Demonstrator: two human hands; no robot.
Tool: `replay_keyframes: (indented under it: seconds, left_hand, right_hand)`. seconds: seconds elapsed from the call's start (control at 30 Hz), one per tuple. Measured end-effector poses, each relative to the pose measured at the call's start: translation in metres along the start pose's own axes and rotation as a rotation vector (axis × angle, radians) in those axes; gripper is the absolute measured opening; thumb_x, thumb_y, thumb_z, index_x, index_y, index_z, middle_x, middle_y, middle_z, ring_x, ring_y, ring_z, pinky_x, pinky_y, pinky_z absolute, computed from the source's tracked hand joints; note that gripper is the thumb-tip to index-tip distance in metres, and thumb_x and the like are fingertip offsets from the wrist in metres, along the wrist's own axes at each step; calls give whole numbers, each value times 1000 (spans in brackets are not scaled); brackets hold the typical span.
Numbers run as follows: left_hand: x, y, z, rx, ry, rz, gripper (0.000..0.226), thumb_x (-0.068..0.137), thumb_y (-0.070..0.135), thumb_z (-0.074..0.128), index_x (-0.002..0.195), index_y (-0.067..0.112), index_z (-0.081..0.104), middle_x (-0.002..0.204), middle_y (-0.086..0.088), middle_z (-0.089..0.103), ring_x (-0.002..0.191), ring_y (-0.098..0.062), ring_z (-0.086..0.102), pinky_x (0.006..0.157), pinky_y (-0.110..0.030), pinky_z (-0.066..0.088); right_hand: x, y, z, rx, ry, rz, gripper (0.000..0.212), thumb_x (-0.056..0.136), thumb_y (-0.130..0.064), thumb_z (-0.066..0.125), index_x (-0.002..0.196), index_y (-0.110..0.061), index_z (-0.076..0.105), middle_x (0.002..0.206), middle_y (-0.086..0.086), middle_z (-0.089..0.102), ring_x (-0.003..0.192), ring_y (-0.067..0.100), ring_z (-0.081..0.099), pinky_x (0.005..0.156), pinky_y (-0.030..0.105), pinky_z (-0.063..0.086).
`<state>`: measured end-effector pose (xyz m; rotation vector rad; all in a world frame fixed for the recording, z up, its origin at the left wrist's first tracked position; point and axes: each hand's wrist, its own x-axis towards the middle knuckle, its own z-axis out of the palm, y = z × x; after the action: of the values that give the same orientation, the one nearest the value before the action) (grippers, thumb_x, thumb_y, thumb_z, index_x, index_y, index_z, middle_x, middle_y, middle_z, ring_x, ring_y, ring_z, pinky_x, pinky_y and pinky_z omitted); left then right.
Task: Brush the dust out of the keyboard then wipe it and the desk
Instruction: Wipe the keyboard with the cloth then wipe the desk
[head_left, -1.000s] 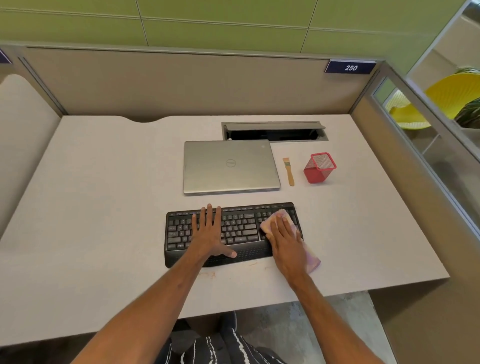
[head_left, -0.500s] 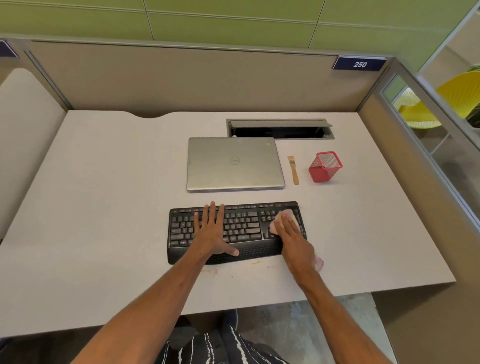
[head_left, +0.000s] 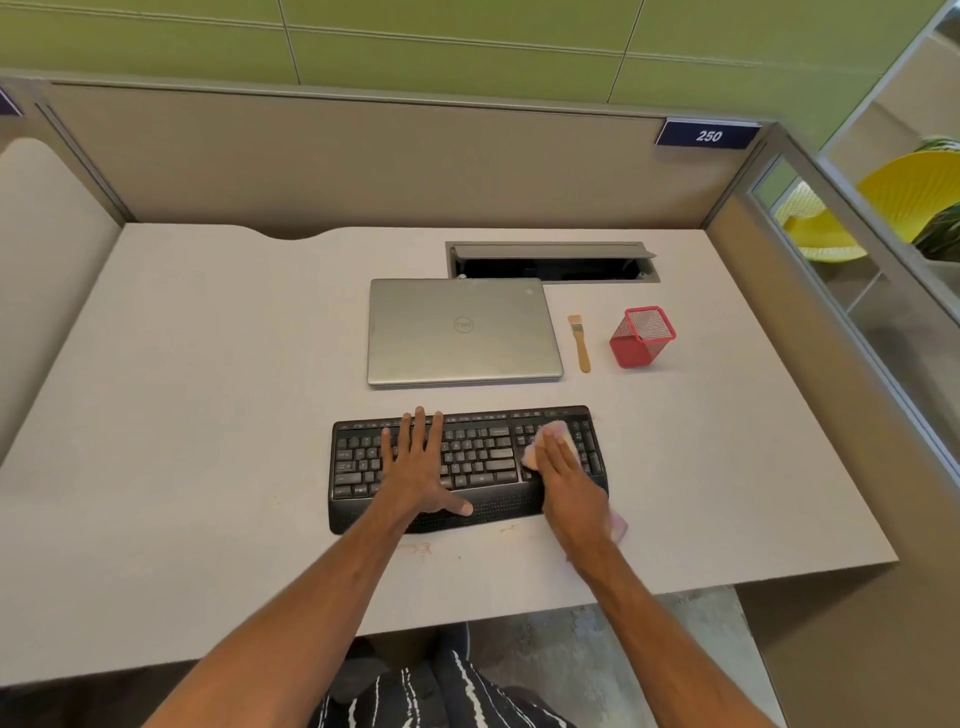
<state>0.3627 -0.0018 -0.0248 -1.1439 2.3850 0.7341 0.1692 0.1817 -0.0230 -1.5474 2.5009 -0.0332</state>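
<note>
You have one keyboard (head_left: 483, 457) in front of you, on one desk (head_left: 208, 415). You count one cloth (head_left: 555, 428), one laptop (head_left: 462, 332), one brush (head_left: 581, 343) and one red cup (head_left: 641, 340). You see one hatch (head_left: 550, 252) set in the desk and one plate (head_left: 707, 136) reading 250. Two hands are in view: your left hand (head_left: 415, 467) and your right hand (head_left: 569, 483).

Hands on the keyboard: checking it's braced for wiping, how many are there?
2: left hand flat on the keyboard, left of centre; right hand pressing the pink cloth on its right end.
</note>
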Motion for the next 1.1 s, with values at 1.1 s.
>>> replay_keyframes:
  seconds: [1.1]
  left_hand:
    - [2,-1,0,13,-18,0,171,65,86,86,166,23,-35,170,-12,-46,159,-36,-40,128,-63,-25]
  right_hand:
    - [28,26,-24,46,20,-52,75,99,1,51,165,-25,26,172,-16,5,152,18,35,61,32,55]
